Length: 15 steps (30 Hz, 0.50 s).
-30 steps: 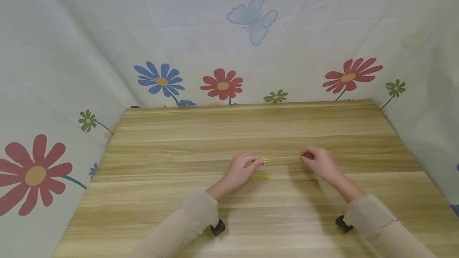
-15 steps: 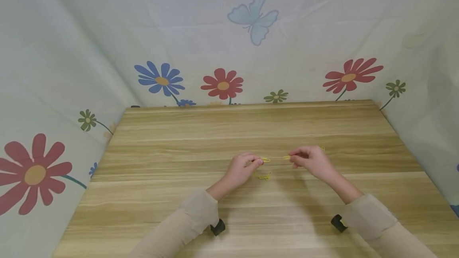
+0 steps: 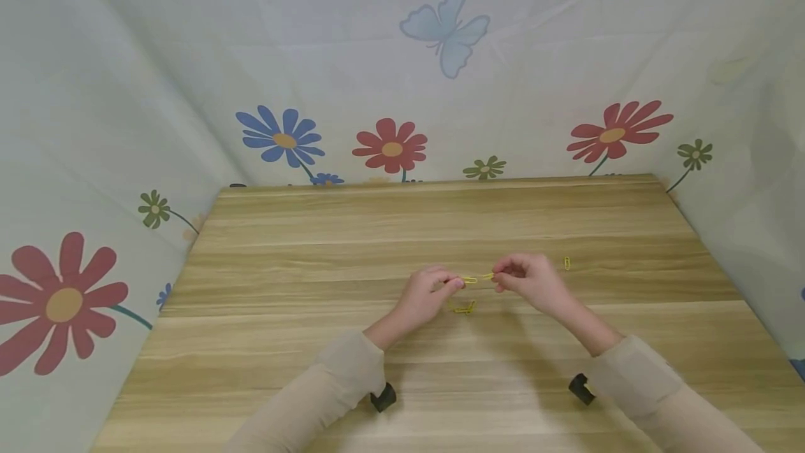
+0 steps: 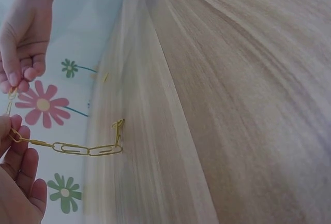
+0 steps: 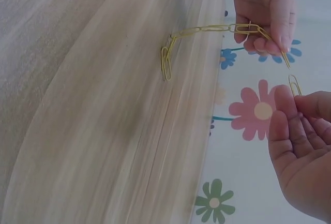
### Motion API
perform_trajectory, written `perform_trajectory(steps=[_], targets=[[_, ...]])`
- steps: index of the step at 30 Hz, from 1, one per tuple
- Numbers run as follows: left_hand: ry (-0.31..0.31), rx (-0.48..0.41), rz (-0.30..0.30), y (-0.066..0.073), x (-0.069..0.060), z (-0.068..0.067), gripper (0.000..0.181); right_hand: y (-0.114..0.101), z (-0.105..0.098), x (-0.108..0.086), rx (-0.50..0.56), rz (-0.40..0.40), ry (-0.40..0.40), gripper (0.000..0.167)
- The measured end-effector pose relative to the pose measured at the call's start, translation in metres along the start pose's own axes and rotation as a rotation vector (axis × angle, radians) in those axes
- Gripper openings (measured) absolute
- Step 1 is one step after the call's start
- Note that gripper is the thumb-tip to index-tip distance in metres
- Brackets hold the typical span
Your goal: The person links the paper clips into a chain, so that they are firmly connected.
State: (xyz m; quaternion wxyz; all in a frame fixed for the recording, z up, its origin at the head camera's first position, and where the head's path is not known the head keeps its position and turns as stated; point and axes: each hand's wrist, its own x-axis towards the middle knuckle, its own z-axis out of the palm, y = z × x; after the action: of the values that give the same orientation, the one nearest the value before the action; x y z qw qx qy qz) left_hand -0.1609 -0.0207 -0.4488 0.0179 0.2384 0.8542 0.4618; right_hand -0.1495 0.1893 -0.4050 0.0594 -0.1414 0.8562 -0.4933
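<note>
My left hand [image 3: 428,293] pinches the end of a chain of yellow paper clips [image 5: 214,28]. One clip of that chain sticks out past the fingertips toward the right, and the others droop below the hand, their far end down at the tabletop. Between thumb and forefinger, my right hand [image 3: 534,282] pinches a single yellow paper clip [image 5: 294,84], its loop pointing at the chain's end clip. In the right wrist view a narrow gap separates the two clips; in the left wrist view they look nearly in contact.
Another yellow paper clip [image 3: 567,263] lies loose on the wood-grain table [image 3: 352,229], beyond and right of my right hand. A white cloth [image 3: 534,75] printed with flowers and a butterfly hangs behind the table and along its sides.
My right hand has moved left, bringing its paper clip up close to the chain's end clip and uncovering the loose clip on the table. The left hand has stayed nearly still.
</note>
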Motion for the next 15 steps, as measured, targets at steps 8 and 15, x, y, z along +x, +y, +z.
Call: perform_trajectory(steps=[8,15], targets=[[-0.012,-0.016,0.001,0.002,0.0,0.0,0.025,-0.001,0.012,0.005,-0.024,-0.035,0.02,0.011],[-0.023,-0.03,-0.006,0.0,0.0,0.0,0.027,-0.002,0.018,0.007,-0.025,-0.052,-0.011,0.009]])
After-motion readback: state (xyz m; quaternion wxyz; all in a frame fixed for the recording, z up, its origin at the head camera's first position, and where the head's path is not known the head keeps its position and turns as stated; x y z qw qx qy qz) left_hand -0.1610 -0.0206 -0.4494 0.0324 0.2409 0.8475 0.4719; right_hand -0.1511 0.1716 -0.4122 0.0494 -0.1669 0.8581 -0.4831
